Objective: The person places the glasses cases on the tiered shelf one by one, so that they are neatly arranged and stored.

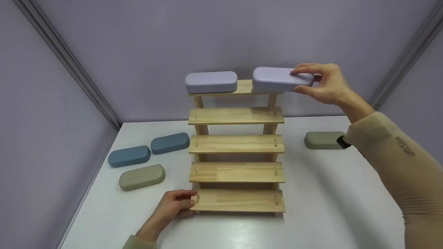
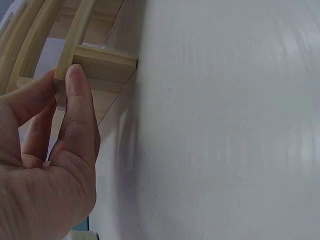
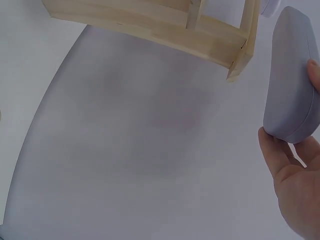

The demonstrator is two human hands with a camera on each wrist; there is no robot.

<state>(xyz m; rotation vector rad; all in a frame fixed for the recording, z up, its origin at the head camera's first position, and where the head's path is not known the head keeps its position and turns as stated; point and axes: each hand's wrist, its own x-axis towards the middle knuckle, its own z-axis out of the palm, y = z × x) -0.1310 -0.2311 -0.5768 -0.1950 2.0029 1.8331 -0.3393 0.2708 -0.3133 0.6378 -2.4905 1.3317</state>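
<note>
A lavender glasses case [image 1: 273, 79] is held by its right end between the thumb and fingers of my right hand [image 1: 328, 84]. It hovers over the right part of the top step of a wooden tiered rack [image 1: 237, 144]; in the right wrist view a gap parts the case [image 3: 290, 75] from the wood. On the left of that top step lies a second lavender glasses case [image 1: 211, 83]. My left hand [image 1: 171, 205] pinches the left end of the lowest step, and the left wrist view shows its thumb and fingers on the board's edge [image 2: 65, 62].
Two blue glasses cases [image 1: 129, 156] [image 1: 170, 143] and an olive one [image 1: 142, 177] lie on the white table [image 1: 311, 207] left of the rack. Another olive case [image 1: 323, 140] lies to the right, partly behind my sleeve. Grey walls [image 1: 221, 34] enclose the back and sides.
</note>
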